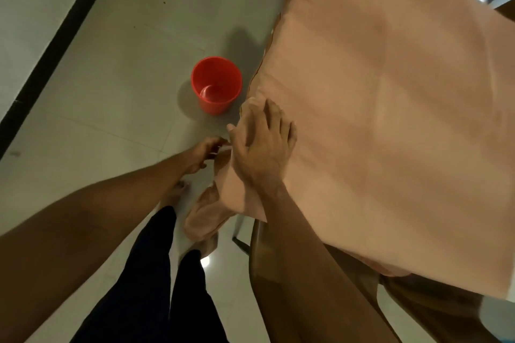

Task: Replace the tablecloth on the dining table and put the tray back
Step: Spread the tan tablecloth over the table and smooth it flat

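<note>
A peach-coloured tablecloth (390, 108) covers the dining table and fills the right of the head view. My right hand (262, 145) lies flat, fingers spread, on the cloth at the table's near-left corner. Just below that corner my left hand (204, 154) pinches the hanging edge of the cloth. A bunched fold of the same cloth (207, 217) droops toward the floor by my legs. No tray is in view.
A red plastic bucket (216, 85) stands on the pale tiled floor (111, 78) beside the table's left edge. A dark wooden chair (278, 259) sits under the near side of the table. A black strip (55, 44) runs along the floor at the left.
</note>
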The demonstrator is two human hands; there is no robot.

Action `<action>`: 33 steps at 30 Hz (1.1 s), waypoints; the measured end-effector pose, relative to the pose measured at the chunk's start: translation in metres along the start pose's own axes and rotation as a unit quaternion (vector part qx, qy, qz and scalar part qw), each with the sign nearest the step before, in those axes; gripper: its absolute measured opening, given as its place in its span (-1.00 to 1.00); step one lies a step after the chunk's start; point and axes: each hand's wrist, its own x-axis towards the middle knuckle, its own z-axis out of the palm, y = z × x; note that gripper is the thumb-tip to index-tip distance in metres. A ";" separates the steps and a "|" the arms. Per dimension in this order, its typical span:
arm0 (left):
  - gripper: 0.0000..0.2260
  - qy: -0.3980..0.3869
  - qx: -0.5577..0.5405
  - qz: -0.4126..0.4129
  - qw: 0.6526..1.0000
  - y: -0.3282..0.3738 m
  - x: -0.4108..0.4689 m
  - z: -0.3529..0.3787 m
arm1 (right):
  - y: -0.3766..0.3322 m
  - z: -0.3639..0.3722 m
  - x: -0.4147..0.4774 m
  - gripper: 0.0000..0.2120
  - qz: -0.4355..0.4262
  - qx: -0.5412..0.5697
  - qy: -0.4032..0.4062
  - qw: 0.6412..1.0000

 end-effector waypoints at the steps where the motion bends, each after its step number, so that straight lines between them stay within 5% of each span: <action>1: -0.73 -0.005 0.013 0.020 1.000 0.006 -0.001 0.003 | 0.000 0.001 0.000 -0.41 -0.014 -0.007 -0.006 1.000; 5: -0.76 0.108 0.037 0.116 0.987 0.009 -0.002 -0.001 | 0.001 0.002 0.000 -0.43 -0.011 -0.002 -0.003 1.000; 11: -0.77 0.293 0.129 0.230 0.919 -0.009 -0.046 -0.052 | -0.001 0.004 0.001 -0.43 -0.021 -0.032 -0.008 0.999; 16: -0.77 0.298 0.254 0.363 0.846 0.016 -0.104 -0.063 | 0.002 0.001 0.005 -0.51 -0.014 0.018 -0.018 1.000; 21: -0.86 0.251 0.372 0.399 0.799 0.059 -0.160 -0.022 | -0.007 -0.028 0.010 -0.33 0.020 0.146 -0.096 0.984; 25: -0.83 0.199 0.417 0.366 0.808 0.070 -0.197 0.022 | -0.037 -0.073 0.011 -0.57 0.104 0.374 -0.160 0.907; 29: -0.67 0.133 0.327 0.358 0.864 0.065 -0.217 0.048 | -0.044 -0.087 0.004 -0.78 0.305 0.534 -0.229 0.755; 31: -0.66 0.138 0.320 0.372 0.860 0.062 -0.226 0.053 | -0.034 -0.090 0.004 -0.81 0.320 0.555 -0.188 0.744; 33: -0.58 0.167 0.422 0.357 0.816 0.061 -0.232 0.055 | -0.021 -0.097 0.011 -0.81 0.317 0.538 -0.144 0.768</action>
